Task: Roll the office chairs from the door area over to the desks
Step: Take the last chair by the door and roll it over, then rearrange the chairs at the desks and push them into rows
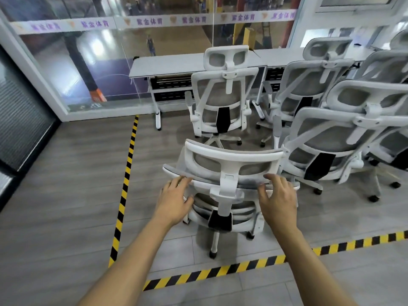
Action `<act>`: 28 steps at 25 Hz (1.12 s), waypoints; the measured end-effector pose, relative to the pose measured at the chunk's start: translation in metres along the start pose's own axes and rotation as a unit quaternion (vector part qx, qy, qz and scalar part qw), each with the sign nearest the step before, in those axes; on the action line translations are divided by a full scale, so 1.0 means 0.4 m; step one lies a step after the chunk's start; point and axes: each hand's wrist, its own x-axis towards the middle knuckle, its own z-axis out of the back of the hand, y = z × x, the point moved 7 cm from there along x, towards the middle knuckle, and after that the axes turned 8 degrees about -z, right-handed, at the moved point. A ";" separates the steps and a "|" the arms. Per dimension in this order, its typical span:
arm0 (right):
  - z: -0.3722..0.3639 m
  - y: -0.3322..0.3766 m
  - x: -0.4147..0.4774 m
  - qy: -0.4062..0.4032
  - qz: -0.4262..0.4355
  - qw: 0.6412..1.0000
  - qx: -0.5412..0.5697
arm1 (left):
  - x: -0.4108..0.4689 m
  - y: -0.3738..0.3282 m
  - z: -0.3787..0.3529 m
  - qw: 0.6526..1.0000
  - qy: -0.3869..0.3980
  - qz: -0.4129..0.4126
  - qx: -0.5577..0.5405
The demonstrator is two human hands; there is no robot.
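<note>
Grips the near chair (pixel 225 208) by the top edge of its backrest: left hand (pixel 174 199) and right hand (pixel 278 197) either side of the headrest (pixel 231 160), fingers (pixel 183 180) curled over the edge. Stands inside the striped floor tape (pixel 125 186), well short of the bench (pixel 167 65) at the far wall. Judged partly complete: far chair (pixel 223 100) already parked at the bench, cluster of chairs (pixel 340 138) crowded on the right. Remaining: roll the near chair forward to the bench, beside the parked one.
</note>
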 end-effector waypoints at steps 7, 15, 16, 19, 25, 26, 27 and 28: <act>-0.092 0.347 -0.159 -0.024 0.093 0.994 0.046 | -0.067 0.160 0.206 0.993 -0.087 -0.070 -0.036; -0.365 0.705 -0.212 0.041 0.109 0.989 0.088 | -0.092 0.476 0.410 0.991 -0.114 -0.059 -0.031; -0.396 0.735 -0.198 0.048 0.107 0.989 0.087 | -0.078 0.508 0.424 0.991 -0.116 -0.057 -0.031; -0.491 0.804 -0.128 0.058 0.107 0.990 0.075 | -0.004 0.598 0.452 0.991 -0.120 -0.054 -0.028; -0.712 0.867 0.123 0.056 0.077 0.991 0.095 | 0.280 0.733 0.466 0.993 -0.099 -0.064 -0.008; -0.746 0.873 0.174 0.057 0.065 0.991 0.101 | 0.341 0.751 0.470 0.994 -0.089 -0.067 -0.008; -0.778 0.879 0.230 0.058 0.050 0.991 0.108 | 0.407 0.767 0.478 0.994 -0.081 -0.070 -0.008; -0.803 0.884 0.281 0.058 0.041 0.991 0.114 | 0.469 0.777 0.486 0.994 -0.076 -0.074 -0.009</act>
